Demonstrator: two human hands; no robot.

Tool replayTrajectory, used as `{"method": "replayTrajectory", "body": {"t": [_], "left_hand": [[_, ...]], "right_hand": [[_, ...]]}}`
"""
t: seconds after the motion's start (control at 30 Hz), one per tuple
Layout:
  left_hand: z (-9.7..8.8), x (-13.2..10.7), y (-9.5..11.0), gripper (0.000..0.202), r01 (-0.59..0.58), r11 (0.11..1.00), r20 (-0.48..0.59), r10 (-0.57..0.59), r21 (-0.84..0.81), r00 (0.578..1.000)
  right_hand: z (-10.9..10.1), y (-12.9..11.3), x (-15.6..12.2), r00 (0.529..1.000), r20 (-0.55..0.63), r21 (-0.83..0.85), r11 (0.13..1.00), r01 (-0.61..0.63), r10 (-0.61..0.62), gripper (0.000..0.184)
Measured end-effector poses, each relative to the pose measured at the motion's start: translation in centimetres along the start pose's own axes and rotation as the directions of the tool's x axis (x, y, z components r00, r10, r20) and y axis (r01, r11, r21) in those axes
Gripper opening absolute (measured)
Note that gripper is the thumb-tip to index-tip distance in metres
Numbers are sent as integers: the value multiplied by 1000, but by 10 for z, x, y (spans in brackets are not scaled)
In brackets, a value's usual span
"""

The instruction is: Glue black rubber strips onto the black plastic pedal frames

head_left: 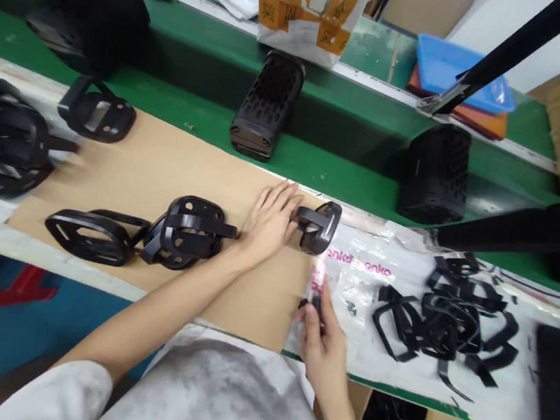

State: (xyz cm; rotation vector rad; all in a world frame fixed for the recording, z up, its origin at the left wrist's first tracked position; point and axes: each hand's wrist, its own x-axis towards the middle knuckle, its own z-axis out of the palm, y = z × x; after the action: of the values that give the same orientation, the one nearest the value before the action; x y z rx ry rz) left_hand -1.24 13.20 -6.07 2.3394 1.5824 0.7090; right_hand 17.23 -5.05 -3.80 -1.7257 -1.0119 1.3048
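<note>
My left hand [269,221] reaches across the brown cardboard sheet [160,172] and grips a black plastic frame part [318,225] that stands upright at the sheet's right edge. My right hand [324,341] is closed around a thin pink-and-white pen-like tool [318,278], its tip pointing up toward that part. Just left of my left hand lie two more black frame parts [188,232], one domed and one flat [91,236].
A pile of loose black plastic strips [447,317] lies on clear printed bags at right. Black perforated housings [267,105] [436,173] stand on the green conveyor behind. More black frames [1,139] [96,111] sit at left. Cartons and a blue tray [451,67] are at the back.
</note>
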Motion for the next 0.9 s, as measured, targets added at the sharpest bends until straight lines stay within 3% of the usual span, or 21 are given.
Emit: {"method": "replayTrajectory", "body": {"t": [0.1, 0.2, 0.27, 0.33, 0.43, 0.53, 0.6, 0.67, 0.9], "left_hand": [[-1, 0, -3, 51, -2, 999, 4, 2, -36, 1000], [-6, 2, -5, 44, -16, 984, -5, 15, -176, 1000], [-9, 3, -2, 33, 7, 926, -22, -16, -377, 1000], [-10, 4, 5, 22, 100, 773, 45, -92, -626, 995], [-3, 1, 17, 34, 307, 361, 289, -105, -881, 952], [4, -3, 26, 47, 417, 3, 415, -82, -909, 906], [5, -5, 28, 50, 444, -107, 454, -92, -889, 886], [1, -7, 27, 53, 457, -142, 470, -78, -878, 879], [-17, -7, 28, 62, 477, -132, 483, -9, -869, 876]], "right_hand": [[-5, -1, 5, 997, 60, 67, 996, -57, 53, 78], [-11, -3, 9, 998, -57, 98, 995, -22, 28, 76], [-11, -6, 11, 988, -149, 59, 996, 60, -50, 61], [-8, -13, 15, 965, -206, 23, 985, 171, -163, 41], [4, -33, 23, 908, -230, -2, 933, 359, -350, 26], [16, -52, 31, 836, -222, -31, 861, 508, -501, 25], [21, -60, 34, 802, -213, -38, 825, 564, -558, 28], [24, -62, 35, 786, -199, -40, 806, 590, -585, 30], [23, -58, 36, 779, -198, -116, 804, 584, -595, 30]]}}
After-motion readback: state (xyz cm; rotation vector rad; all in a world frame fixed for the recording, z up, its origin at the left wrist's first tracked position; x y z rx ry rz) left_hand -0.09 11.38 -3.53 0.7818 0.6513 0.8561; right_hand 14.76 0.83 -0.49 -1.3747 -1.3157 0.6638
